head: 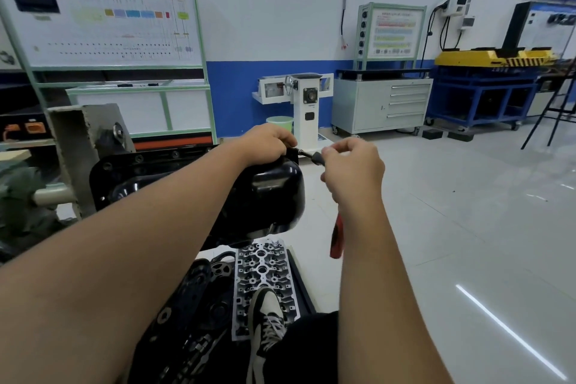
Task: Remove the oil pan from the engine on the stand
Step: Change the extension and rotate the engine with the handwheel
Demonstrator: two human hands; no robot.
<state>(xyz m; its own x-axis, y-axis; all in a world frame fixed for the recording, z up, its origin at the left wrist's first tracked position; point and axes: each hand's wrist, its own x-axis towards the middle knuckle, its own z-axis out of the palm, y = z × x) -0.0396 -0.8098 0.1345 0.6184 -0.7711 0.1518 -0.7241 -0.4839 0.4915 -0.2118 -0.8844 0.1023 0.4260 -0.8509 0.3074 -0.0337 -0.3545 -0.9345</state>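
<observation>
Workshop floor; left grip curled atop oil pan, right grip pinching ratchet.

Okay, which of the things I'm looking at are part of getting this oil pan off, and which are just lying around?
In the job:
- oil pan, black, on the engine
- left hand resting on the pan's far end
- right hand holding the red-handled tool

Lying about:
- cylinder head on the floor
- green bucket
- grey drawer cabinet
</observation>
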